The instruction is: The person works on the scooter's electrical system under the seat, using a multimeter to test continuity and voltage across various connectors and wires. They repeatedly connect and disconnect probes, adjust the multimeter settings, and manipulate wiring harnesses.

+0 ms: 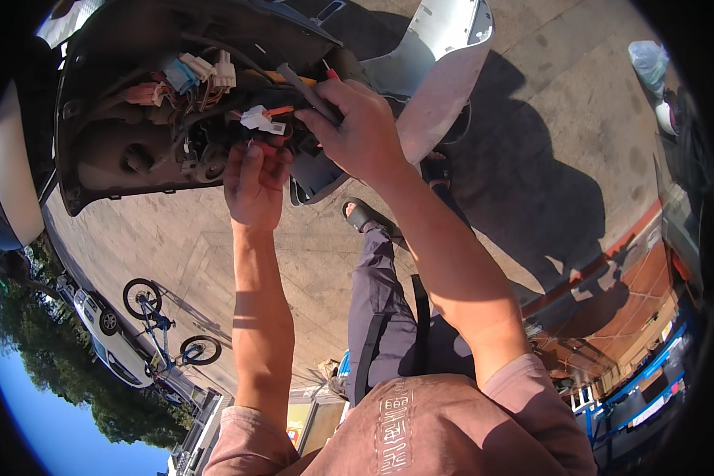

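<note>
My left hand [254, 182] is closed, its fingertips pinched at a small red connector [267, 148] among the wiring; the fingers partly cover it. Just above it sits a white connector [262, 120] with orange wires. My right hand [362, 131] is closed around a grey tube-like piece [304, 93], thumb and index finger pressing on it. A thin red piece [331, 73] sticks out beside the index finger. Both hands work at the open black housing [119, 170], where white, blue and pink connectors [202, 71] hang on a bundle of wires.
A curved white panel [444, 87] stands right of the housing. My sandalled foot [358, 213] is on the paved floor [293, 270] below. Farther left are a bicycle [165, 324] and a white car [107, 341]. A plastic bag [649, 65] lies at far right.
</note>
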Demonstrator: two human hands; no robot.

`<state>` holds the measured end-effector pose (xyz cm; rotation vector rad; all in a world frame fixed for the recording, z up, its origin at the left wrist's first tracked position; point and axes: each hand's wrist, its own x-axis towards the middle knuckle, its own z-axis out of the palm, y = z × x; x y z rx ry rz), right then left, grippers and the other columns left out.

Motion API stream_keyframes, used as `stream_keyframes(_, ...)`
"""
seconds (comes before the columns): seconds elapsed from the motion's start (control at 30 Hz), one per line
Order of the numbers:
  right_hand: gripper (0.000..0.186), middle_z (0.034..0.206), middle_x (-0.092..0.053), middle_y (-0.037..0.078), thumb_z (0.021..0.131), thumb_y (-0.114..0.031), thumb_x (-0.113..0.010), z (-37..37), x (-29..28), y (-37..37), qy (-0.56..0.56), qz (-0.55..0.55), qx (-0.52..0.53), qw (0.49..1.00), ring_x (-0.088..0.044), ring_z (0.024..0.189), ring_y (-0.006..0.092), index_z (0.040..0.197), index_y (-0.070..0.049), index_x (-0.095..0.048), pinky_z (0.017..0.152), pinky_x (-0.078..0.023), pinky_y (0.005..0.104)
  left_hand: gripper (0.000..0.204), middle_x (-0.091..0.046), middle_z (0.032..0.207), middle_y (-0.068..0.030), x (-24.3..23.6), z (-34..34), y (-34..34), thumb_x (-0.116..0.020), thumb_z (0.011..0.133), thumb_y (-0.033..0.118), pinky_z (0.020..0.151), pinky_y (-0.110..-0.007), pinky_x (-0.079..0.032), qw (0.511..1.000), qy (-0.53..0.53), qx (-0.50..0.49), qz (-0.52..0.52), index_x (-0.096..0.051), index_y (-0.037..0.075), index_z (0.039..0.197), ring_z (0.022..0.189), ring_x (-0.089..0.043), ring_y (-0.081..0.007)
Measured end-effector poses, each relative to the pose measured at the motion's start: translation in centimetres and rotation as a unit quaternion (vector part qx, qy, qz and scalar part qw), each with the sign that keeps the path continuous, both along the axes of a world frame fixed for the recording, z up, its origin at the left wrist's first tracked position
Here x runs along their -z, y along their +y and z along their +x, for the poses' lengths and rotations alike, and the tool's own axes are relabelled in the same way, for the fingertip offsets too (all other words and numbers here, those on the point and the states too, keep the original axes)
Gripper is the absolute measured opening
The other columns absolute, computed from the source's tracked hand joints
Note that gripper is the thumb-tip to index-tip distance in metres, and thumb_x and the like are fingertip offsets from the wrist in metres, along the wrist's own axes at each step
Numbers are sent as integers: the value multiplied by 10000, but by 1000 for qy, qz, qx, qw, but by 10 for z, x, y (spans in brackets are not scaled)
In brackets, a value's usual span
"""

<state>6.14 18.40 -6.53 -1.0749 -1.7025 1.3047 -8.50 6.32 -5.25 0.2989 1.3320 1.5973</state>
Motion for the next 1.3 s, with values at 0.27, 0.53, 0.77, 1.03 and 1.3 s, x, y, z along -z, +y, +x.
stream_keyframes(0.27,214,736,-582,117,743,-190,-750,-4,-21,10,14,-13,-17,1000,-598,709,322,924,-96,-685,639,-477,420,128,-647,1017,-116,-22,-9,6,-566,921,104,594,-222,-416,996,16,64,-54,-541,47,1033,779,-576,-179)
stream_keyframes(0.53,245,743,-609,125,756,-235,-735,-1,-26,17,-18,-43,-69,997,-622,763,330,957,-103,-694,679,-487,434,287,-641,1100,-131,-26,10,18,-577,870,34,708,-273,-477,995,-15,76,-65,-537,38,1155,896,-620,-204)
stream_keyframes(0.77,253,715,-602,146,779,-225,-740,5,-22,23,-6,-61,-77,995,-607,667,320,926,-38,-655,624,-468,384,296,-661,1128,-116,-19,10,17,-584,868,33,771,-321,-509,986,-157,53,-9,-567,39,1164,943,-652,-235)
stream_keyframes(1.03,263,614,-594,92,803,-222,-745,8,-16,26,-1,-92,-85,992,-613,510,183,969,-40,-655,516,-481,318,218,-673,1088,-108,-12,10,14,-588,867,65,808,-368,-502,965,-257,40,33,-633,31,1077,927,-621,-242)
stream_keyframes(1.3,241,724,-640,145,758,-265,-739,8,-16,26,-4,-174,-73,982,-632,711,349,884,-70,-674,653,-491,419,209,-677,1022,-84,-15,5,17,-581,873,51,771,-351,-515,974,-221,45,-16,-621,57,1078,896,-623,-234)
